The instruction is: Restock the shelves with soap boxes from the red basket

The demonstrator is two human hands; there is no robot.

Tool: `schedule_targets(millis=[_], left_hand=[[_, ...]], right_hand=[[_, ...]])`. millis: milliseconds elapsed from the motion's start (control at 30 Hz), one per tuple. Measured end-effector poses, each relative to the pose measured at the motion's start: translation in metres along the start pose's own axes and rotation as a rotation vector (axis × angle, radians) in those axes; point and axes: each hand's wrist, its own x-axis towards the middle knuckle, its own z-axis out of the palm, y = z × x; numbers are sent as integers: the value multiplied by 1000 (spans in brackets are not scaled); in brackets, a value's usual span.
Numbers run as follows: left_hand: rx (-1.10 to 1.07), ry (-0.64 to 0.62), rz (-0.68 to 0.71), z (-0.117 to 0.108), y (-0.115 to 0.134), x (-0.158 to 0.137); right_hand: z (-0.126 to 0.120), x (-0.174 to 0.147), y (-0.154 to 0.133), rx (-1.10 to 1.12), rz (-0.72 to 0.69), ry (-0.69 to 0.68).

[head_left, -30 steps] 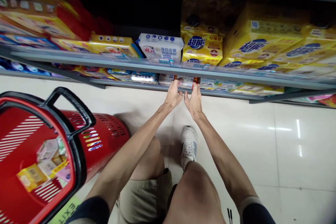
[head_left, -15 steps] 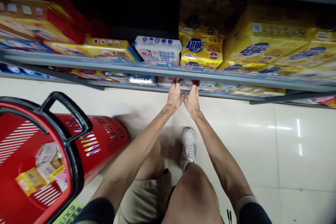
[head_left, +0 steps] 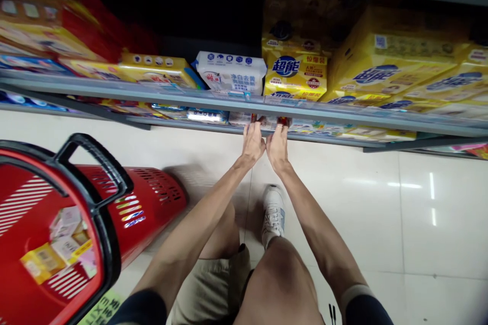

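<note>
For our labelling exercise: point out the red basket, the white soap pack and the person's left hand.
red basket (head_left: 152,203), head view, slotted side wall.
white soap pack (head_left: 231,72), head view, front face.
left hand (head_left: 252,143), head view, back of hand.

1. Glossy pale tiled floor (head_left: 381,213), with thin grout lines, reflects bright overhead light in short streaks.
2. Grey metal store shelves (head_left: 152,96) run across the top.
3. Dark shadow fills the upper shelf's back.

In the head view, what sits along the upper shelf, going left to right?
Red and yellow boxes → flat yellow box → white soap pack → yellow pack with blue lettering → large yellow packs.
</note>
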Motion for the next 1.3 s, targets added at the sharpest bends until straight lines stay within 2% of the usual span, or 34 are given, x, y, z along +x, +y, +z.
schedule_targets(millis=[100,300,467,533,633,700,867,1000,1300], left_hand=[[1,36,-10,1,1,-2],[13,-17,49,3,-7,-3],[84,35,95,-9,-6,-11],[178,37,13,-19,-7,-14],[359,-51,-160,-34,-12,-13],[434,-115,-182,-40,-17,-7],[492,-206,-122,-37,-20,12],[584,-207,-80,-32,-18,19],[689,-300,56,-34,-25,24]], right_hand=[[-1,6,-8,-73,18,53],[-9,11,-16,-207,-44,-83],[-22,-2,-8,-266,-140,-46],[-27,-9,-1,-301,-124,-83],[-32,-11,10,-355,-31,-175],[-34,-7,16,-387,-4,-197],[-37,11,21,-543,-67,-275],[-38,20,20,-600,-128,-320],[-34,22,24,-673,-187,-298]])
